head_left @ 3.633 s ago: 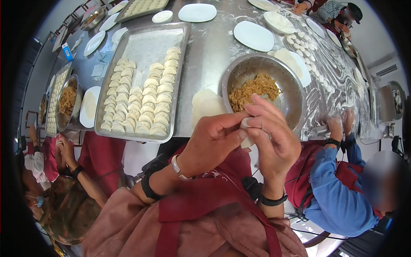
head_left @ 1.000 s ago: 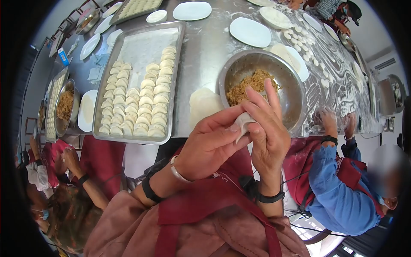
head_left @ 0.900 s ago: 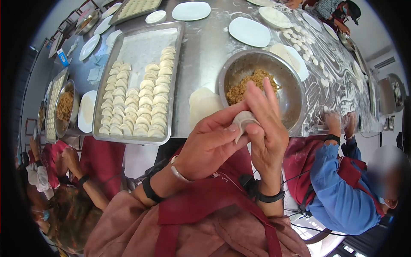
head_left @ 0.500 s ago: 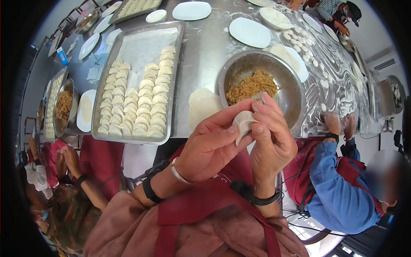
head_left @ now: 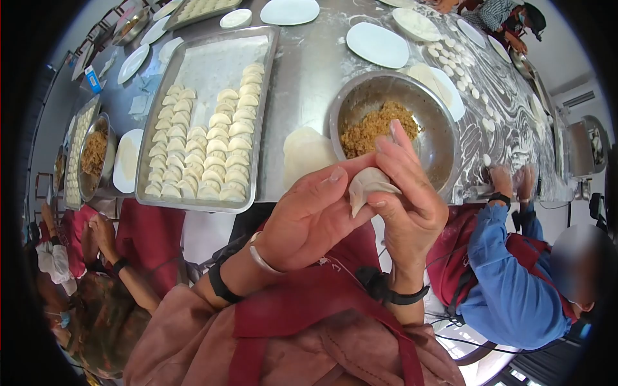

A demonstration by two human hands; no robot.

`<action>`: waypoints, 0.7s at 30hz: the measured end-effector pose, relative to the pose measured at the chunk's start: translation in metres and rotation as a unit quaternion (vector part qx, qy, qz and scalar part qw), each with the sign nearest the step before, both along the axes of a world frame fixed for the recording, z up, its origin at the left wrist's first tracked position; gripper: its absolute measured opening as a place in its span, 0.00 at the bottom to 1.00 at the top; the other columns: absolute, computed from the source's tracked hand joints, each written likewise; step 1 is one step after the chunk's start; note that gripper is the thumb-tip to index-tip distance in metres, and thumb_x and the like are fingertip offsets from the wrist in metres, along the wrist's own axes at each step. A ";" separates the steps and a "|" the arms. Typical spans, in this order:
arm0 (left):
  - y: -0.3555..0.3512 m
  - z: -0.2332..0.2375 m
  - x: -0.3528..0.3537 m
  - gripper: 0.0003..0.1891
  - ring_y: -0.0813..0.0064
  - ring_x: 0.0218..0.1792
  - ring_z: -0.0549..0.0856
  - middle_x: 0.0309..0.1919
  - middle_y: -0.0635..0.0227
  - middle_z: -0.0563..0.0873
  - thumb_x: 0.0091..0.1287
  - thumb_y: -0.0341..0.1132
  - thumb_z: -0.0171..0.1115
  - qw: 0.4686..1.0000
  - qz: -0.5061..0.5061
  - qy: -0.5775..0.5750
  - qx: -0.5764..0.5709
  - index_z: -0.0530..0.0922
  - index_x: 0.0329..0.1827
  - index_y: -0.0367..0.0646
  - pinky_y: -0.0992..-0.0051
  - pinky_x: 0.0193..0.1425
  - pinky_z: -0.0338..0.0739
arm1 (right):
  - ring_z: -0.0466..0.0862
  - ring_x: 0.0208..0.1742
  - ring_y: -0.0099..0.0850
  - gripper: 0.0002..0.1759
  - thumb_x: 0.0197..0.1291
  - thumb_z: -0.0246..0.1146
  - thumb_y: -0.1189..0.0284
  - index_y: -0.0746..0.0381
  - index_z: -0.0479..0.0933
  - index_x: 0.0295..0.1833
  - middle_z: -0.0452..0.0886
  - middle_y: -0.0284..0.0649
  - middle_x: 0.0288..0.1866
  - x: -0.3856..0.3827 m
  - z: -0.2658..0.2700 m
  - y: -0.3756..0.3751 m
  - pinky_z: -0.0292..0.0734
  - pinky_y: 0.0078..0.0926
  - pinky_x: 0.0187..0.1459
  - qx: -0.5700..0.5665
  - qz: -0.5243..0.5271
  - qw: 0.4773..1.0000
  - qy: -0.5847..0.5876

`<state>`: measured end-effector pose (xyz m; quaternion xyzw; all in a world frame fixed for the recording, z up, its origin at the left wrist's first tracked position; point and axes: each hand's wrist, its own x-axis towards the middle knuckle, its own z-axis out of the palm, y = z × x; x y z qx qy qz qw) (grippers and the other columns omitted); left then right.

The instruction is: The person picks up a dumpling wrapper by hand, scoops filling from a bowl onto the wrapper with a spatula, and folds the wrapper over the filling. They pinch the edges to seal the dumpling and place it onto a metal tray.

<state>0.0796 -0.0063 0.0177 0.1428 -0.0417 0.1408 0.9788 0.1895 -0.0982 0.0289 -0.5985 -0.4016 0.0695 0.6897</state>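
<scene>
A folded white dumpling [head_left: 370,187] is held between my two hands above the table's front edge. My right hand [head_left: 412,209] is closed on its right side, the thumb pressing on the lower edge. My left hand [head_left: 302,219] cradles it from below and the left, its thumb raised off the dough; the fingertips behind the dumpling are hidden. Just beyond my hands stands a steel bowl [head_left: 441,157] with brown minced filling [head_left: 380,127]. Flat round dough wrappers [head_left: 302,154] lie to the left of the bowl.
Left of the wrappers, a metal tray [head_left: 215,55] carries rows of dumplings [head_left: 219,154]. White plates [head_left: 378,45] and several dough pieces [head_left: 450,61] lie farther back on the floured table. Co-workers sit on both sides; one in a blue sleeve [head_left: 502,276] works at right.
My left thumb has lifted off the dumpling and moved back to the left. The dumpling is now mainly gripped by my right hand. The view has shifted slightly.
</scene>
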 end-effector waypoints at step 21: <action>0.011 0.008 -0.008 0.26 0.68 0.63 0.76 0.61 0.58 0.76 0.80 0.48 0.39 0.978 -0.061 0.167 0.108 0.70 0.65 0.35 0.62 0.70 0.70 | 0.76 0.68 0.47 0.10 0.52 0.70 0.66 0.59 0.87 0.37 0.88 0.38 0.46 0.021 -0.004 -0.012 0.57 0.55 0.71 -0.117 0.150 0.966 -0.174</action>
